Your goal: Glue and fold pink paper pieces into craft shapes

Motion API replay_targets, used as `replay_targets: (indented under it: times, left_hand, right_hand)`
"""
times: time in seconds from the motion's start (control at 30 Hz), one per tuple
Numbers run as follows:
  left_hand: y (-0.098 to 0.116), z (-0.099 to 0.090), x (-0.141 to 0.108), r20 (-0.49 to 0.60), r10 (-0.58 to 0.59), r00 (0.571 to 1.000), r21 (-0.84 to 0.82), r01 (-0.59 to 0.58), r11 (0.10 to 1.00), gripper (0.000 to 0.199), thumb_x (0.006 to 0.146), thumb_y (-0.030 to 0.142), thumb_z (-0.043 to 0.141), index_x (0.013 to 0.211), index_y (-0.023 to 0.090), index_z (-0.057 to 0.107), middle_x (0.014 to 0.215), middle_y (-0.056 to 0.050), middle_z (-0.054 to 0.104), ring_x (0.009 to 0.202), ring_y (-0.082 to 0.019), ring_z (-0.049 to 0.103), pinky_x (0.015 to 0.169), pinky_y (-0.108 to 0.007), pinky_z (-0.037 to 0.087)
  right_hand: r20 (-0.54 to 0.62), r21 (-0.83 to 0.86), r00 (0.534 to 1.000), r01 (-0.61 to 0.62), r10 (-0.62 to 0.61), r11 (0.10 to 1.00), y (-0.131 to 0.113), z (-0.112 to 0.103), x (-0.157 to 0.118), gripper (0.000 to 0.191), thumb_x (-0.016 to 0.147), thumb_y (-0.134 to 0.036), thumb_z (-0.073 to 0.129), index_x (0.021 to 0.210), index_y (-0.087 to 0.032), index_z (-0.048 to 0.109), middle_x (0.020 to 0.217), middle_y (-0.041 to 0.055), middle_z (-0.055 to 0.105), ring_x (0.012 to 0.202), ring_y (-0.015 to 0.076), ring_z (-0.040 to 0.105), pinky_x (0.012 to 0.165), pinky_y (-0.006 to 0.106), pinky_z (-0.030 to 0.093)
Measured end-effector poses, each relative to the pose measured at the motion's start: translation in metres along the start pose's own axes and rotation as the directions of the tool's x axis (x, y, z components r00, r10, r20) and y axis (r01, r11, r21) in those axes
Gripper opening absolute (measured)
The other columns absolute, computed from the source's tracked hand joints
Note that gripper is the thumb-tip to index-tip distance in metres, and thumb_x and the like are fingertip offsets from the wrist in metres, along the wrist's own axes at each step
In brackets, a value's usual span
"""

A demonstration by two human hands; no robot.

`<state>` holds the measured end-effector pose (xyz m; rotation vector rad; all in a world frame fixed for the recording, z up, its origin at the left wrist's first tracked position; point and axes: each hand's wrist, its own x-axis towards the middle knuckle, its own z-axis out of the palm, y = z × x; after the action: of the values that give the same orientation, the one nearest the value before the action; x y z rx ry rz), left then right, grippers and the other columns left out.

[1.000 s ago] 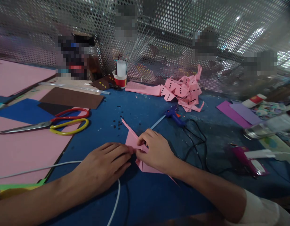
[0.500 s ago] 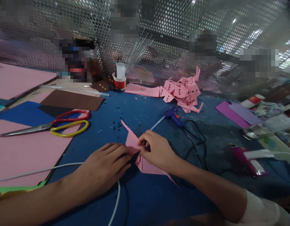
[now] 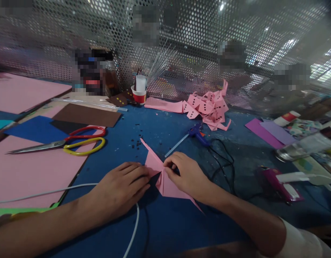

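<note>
A folded pink paper piece [image 3: 154, 162] lies on the blue table between my hands, with a thin strip sticking up at its far left and a pointed tip at lower right. My left hand [image 3: 125, 188] rests palm down, its fingertips gripping the paper's left corner. With thumb and forefinger pinched, my right hand [image 3: 185, 173] holds the paper near its middle fold. Beyond my right hand is a blue glue gun [image 3: 199, 135] with a clear glue stick. Tiny black squares [image 3: 135, 143] are scattered past the paper.
Scissors [image 3: 85, 139] with red and yellow handles lie on pink sheets [image 3: 42, 172] at left. A pile of folded pink pieces [image 3: 208, 105] and a paper cup [image 3: 139, 96] stand at the back. A magenta device [image 3: 283, 184], a jar [image 3: 305, 145] and cables are around.
My right hand has shifted slightly right along the paper, showing more of the middle fold. My left hand stays on the left corner. The whole view has moved a little.
</note>
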<state>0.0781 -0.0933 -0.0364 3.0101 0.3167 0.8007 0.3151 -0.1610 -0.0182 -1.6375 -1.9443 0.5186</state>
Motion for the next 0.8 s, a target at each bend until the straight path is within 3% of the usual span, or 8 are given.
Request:
replay_targets:
  times: [0.2,0.37,0.47,0.53,0.6,0.67,0.73,0.8]
  left_hand:
    - [-0.003,0.001,-0.002,0.017,-0.005,1.0,-0.05,0.006,0.999,0.018,0.1,0.013,0.054,0.111,0.016,0.069,0.115,-0.006,0.075,0.103,-0.02,0.068,0.099,-0.039,0.05]
    - [-0.002,-0.001,0.002,-0.002,-0.014,1.0,-0.098,0.014,0.995,0.018,0.1,0.012,0.053,0.111,0.017,0.067,0.114,-0.006,0.074,0.106,-0.019,0.067,0.098,-0.037,0.052]
    - [-0.002,-0.011,0.007,-0.054,-0.118,0.992,-0.183,0.106,0.977,0.018,0.1,0.013,0.053,0.11,0.02,0.067,0.115,-0.007,0.071,0.108,-0.018,0.066,0.095,-0.034,0.054]
    - [-0.004,-0.019,0.011,-0.088,-0.272,0.958,-0.238,0.245,0.94,0.012,0.1,0.02,0.055,0.106,0.021,0.065,0.109,-0.007,0.07,0.104,-0.019,0.066,0.089,-0.033,0.056]
    - [-0.008,-0.025,0.015,-0.094,-0.452,0.887,-0.33,0.401,0.855,0.012,0.098,0.031,0.06,0.102,0.021,0.063,0.104,-0.006,0.07,0.098,-0.021,0.067,0.085,-0.035,0.057]
    - [-0.011,-0.029,0.022,-0.039,-0.58,0.814,-0.495,0.488,0.719,0.026,0.093,0.04,0.068,0.107,0.02,0.061,0.105,-0.007,0.071,0.098,-0.023,0.07,0.086,-0.038,0.059]
    - [-0.011,-0.031,0.029,0.077,-0.625,0.777,-0.687,0.495,0.532,0.043,0.087,0.043,0.074,0.119,0.02,0.058,0.11,-0.009,0.073,0.101,-0.025,0.072,0.087,-0.041,0.061]
    - [-0.006,-0.032,0.039,0.224,-0.599,0.769,-0.809,0.489,0.325,0.048,0.086,0.043,0.075,0.124,0.019,0.058,0.113,-0.012,0.074,0.102,-0.026,0.073,0.088,-0.042,0.061]
  right_hand:
    - [0.042,0.222,0.99,-0.141,0.135,0.965,-0.002,-0.002,0.001,0.012,0.088,-0.013,0.064,0.097,-0.02,0.067,0.095,0.0,0.07,0.083,0.0128,0.065,0.078,0.027,0.051]
    - [0.036,0.344,0.993,-0.116,0.11,0.932,-0.005,0.0,0.001,0.019,0.084,-0.008,0.064,0.099,-0.02,0.067,0.1,0.0007,0.067,0.084,0.0118,0.065,0.078,0.027,0.053]
    - [-0.049,0.365,0.997,-0.031,0.053,0.93,-0.005,-0.007,0.002,0.019,0.087,-0.009,0.062,0.101,-0.021,0.067,0.101,0.0007,0.066,0.087,0.0123,0.064,0.081,0.027,0.052]
    - [-0.142,0.363,0.99,0.032,0.021,0.931,-0.005,-0.014,0.003,0.018,0.088,-0.012,0.062,0.103,-0.022,0.066,0.101,0.0007,0.065,0.088,0.013,0.064,0.082,0.028,0.052]
    - [-0.229,0.36,0.973,0.085,0.0,0.929,-0.006,-0.023,0.003,0.017,0.089,-0.014,0.062,0.104,-0.022,0.066,0.102,0.0009,0.065,0.089,0.0137,0.063,0.084,0.029,0.053]
    - [-0.288,0.362,0.958,0.127,-0.02,0.924,-0.008,-0.029,0.003,0.016,0.09,-0.016,0.063,0.104,-0.023,0.065,0.103,0.0011,0.064,0.09,0.0141,0.063,0.085,0.029,0.053]
    - [-0.318,0.368,0.948,0.159,-0.037,0.916,-0.011,-0.032,0.003,0.014,0.091,-0.016,0.062,0.103,-0.022,0.065,0.102,0.0014,0.063,0.09,0.0144,0.064,0.085,0.029,0.053]
    - [-0.329,0.378,0.943,0.183,-0.053,0.908,-0.014,-0.032,0.002,0.012,0.092,-0.017,0.063,0.102,-0.022,0.064,0.101,0.0015,0.063,0.088,0.0142,0.064,0.084,0.029,0.054]
